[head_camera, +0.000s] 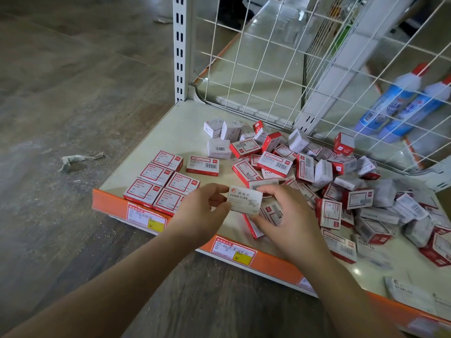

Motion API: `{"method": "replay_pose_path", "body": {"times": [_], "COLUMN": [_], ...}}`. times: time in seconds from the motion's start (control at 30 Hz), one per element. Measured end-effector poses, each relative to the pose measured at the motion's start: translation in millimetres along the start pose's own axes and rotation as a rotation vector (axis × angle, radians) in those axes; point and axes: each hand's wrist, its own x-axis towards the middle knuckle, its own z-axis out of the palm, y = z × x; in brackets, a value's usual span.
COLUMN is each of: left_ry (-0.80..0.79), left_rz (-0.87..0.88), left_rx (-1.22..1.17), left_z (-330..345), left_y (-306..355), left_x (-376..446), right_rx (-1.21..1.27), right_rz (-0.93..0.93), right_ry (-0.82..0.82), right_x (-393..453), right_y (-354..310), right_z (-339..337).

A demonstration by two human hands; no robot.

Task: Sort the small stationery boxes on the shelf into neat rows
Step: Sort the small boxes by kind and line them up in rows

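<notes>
A white paper clips box (pixel 245 199) is held above the shelf's front edge. My left hand (pixel 199 213) pinches its left end, and my right hand (pixel 288 215) holds its right side with fingers curled round it. To the left, several red-and-white paper clip boxes (pixel 162 184) lie flat in neat rows at the front left corner of the beige shelf (pixel 156 142). One more box (pixel 203 165) lies alone behind them. A loose heap of red-and-white stationery boxes (pixel 329 181) covers the shelf's middle and right.
A white wire grid (pixel 280 69) backs the shelf, with a slotted upright post (pixel 180 47) at its left corner. Two blue bottles (pixel 402 103) lie behind the grid at right. An orange price strip (pixel 231 250) runs along the front edge. A crumpled scrap (pixel 78 159) lies on the wooden floor.
</notes>
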Motion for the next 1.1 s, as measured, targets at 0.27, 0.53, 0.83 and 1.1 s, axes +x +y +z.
{"method": "replay_pose_path", "body": {"times": [0.27,0.53,0.83,1.1], "left_ry": [0.019,0.099,0.084,-0.013], "left_rz": [-0.013,0.048,0.096,0.106], "left_rx": [0.005,0.159,0.290,0.431], "left_z": [-0.7,-8.4,-13.1,-9.8], "left_y": [1.5,-3.5,-8.4,-7.4], "left_x": [-2.6,-6.6,-11.9,-10.8], "right_rx": [0.045,0.095,0.000,0.006], "right_rz": [0.061,0.158,0.127,0.110], "right_ry": [-0.051,-0.199,-0.290,-0.272], "right_x": [-0.8,-7.1,-6.2,-6.0], "right_y": [1.1,-8.4,-13.7,-7.1], "right_z": [1.0,7.9,19.9,20.1]}}
